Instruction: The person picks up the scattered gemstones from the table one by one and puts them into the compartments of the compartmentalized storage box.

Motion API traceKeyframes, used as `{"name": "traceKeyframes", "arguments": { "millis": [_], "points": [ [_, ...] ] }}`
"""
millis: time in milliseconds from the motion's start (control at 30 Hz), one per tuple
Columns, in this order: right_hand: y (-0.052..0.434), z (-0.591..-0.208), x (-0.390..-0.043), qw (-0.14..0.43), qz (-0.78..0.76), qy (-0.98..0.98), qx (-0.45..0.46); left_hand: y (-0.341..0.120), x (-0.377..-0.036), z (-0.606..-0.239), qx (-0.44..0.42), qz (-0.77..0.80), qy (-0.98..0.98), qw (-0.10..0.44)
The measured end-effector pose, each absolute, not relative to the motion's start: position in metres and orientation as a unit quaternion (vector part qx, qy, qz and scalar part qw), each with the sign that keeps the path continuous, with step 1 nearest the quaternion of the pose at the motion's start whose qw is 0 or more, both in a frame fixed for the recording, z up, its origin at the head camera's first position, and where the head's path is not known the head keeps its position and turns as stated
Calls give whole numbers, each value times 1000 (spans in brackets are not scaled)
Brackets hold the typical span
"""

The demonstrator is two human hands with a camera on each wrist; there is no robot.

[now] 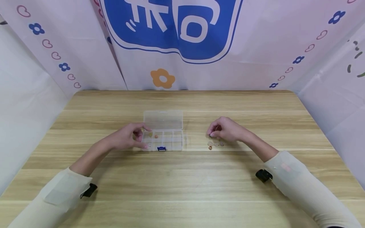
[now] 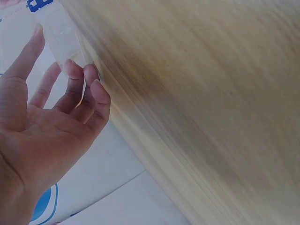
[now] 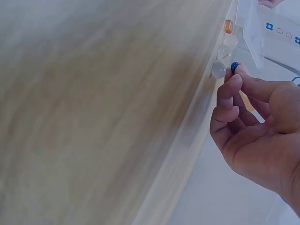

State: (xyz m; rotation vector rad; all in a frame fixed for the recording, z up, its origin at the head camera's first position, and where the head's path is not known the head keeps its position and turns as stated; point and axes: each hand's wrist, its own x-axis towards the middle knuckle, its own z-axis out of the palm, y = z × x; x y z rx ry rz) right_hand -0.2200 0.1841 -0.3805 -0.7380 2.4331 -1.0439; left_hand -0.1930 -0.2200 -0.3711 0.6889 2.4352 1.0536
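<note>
- Two cream sleeves (image 1: pixel 309 186) come in from the lower corners, nearest the head camera, each with one black clip (image 1: pixel 264 175) at its inner side.
- Right hand (image 1: pixel 226 129): thumb and fingertip together, clamped on one blue bead (image 3: pixel 235 67), just above the bench (image 1: pixel 182 183), right of the box (image 1: pixel 177 145). It looks round, so which way it points cannot be told.
- Left hand (image 1: pixel 126 136): clamped on the box's left end, thumb at the near corner and forefinger at the far one, with the box between them.
- Box: one, clear, long axis running left to right across the bench, near edge towards the person.
- Lid (image 1: pixel 163 120): one, clear, folded back on the far side, pointing towards the backdrop (image 1: pixel 228 76); its exact tilt is hard to judge.
- Clasp (image 1: pixel 161 148): one, blue, at the box's near edge, left of its middle.
- Loose on the bench beside the right hand: three pale beads (image 3: pixel 218 70) and one orange bead (image 3: pixel 228 26), four visible, close together.
- Inside the box: three small pieces visible. One yellowish piece (image 1: pixel 150 134) and one whitish piece (image 1: pixel 149 145) lie in the leftmost column, one reddish piece (image 1: pixel 156 136) in the next.
- Backdrop: white, with one orange flower (image 1: pixel 163 78) behind the bench's far edge.
</note>
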Motion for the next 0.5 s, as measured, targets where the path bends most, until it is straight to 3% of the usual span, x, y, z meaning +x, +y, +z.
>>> {"name": "traceKeyframes", "arguments": {
  "millis": [500],
  "points": [
    [176, -379, -221, 197, -360, 871, -269, -220, -193, -371, 245, 380, 869, 199]
  ]
}}
